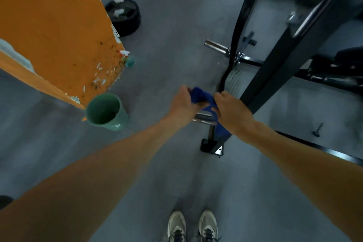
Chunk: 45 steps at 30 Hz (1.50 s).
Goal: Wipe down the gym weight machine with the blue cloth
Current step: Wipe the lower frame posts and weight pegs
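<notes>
The blue cloth (pixel 200 98) is stretched between both hands, right above a chrome peg (pixel 204 119) of the black weight machine (pixel 275 68). My left hand (pixel 183 104) grips the cloth's left end. My right hand (pixel 231 112) grips its right end, and a length of cloth hangs down below that hand. The machine's slanted black upright runs from just behind my right hand to the top right. Where the cloth touches the peg is hidden by my hands.
A green bucket (pixel 107 112) stands on the grey floor left of my hands, beside an orange pillar (pixel 59 35). A spray bottle (pixel 127 58) sits by the pillar and a black tyre-like ring (pixel 125 17) lies farther back. My shoes (pixel 192 226) are at the bottom.
</notes>
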Each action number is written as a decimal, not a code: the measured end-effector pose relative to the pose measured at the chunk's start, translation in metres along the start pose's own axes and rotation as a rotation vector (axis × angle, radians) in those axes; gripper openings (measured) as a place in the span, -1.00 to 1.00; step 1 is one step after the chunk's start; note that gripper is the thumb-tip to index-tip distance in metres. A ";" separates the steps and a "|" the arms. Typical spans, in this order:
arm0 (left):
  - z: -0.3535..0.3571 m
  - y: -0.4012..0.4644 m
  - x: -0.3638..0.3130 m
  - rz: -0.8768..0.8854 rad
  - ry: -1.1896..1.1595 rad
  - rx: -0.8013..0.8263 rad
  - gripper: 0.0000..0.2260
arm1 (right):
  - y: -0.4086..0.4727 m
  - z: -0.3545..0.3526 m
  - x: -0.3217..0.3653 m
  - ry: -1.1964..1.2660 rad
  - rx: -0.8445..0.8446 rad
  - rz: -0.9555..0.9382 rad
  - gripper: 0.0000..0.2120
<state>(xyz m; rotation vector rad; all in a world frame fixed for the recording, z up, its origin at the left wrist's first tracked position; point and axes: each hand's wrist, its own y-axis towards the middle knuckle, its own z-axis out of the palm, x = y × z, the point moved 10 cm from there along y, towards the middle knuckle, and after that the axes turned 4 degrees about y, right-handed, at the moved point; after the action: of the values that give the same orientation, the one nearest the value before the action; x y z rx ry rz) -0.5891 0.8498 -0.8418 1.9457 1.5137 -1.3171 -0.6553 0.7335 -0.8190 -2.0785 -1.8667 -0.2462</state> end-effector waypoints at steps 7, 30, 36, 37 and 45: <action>-0.062 -0.069 -0.079 -0.151 -0.552 0.174 -0.69 | -0.036 -0.141 0.070 0.254 -0.066 0.042 -0.80; -0.173 -0.214 -0.545 0.651 0.066 0.211 -0.67 | -0.202 -0.550 0.092 0.395 -0.433 -0.019 0.06; -0.144 -0.257 -0.631 0.839 0.176 0.023 -0.79 | -0.230 -0.597 0.049 0.837 -0.301 -0.153 -0.57; -0.140 -0.261 -0.641 0.855 0.191 -0.016 -0.80 | -0.233 -0.606 0.044 0.870 -0.313 -0.172 -0.59; -0.094 -0.289 -0.690 0.842 0.201 -0.036 -0.75 | -0.242 -0.638 0.000 1.125 -0.208 -0.263 -0.34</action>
<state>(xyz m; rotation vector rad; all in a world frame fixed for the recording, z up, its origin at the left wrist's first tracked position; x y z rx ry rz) -0.8042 0.6316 -0.1530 2.3344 0.6067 -0.7272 -0.8349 0.5251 -0.1943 -1.2559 -1.3611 -1.3750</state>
